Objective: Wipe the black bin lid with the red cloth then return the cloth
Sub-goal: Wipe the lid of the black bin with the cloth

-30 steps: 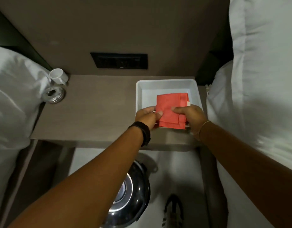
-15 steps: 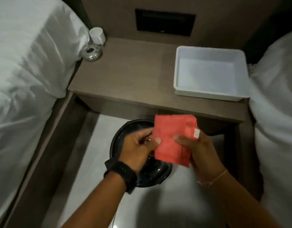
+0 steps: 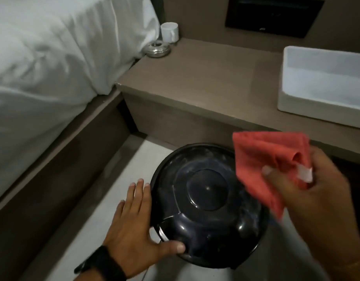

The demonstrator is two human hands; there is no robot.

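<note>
The black bin lid [image 3: 205,201] is round and glossy, on a bin standing on the pale floor below the bedside shelf. My left hand [image 3: 134,226] rests flat against the bin's left rim, fingers spread, thumb on the lid's near edge. My right hand [image 3: 317,195] holds the folded red cloth [image 3: 268,163] just above the lid's right side; a white tag shows by my fingers. I cannot tell whether the cloth touches the lid. The white tray [image 3: 286,94] sits on the shelf at the right, with nothing visible inside.
A brown bedside shelf [image 3: 195,78] runs above the bin. A white cup [image 3: 170,31] and a metal ashtray [image 3: 156,50] stand at its left back corner. A white-sheeted bed [image 3: 53,57] with a brown frame fills the left. A dark wall panel [image 3: 272,15] is behind.
The cloth left the white tray and came down over the bin. My left hand let go of the cloth and went to the bin's left rim. My right hand alone now holds the cloth.
</note>
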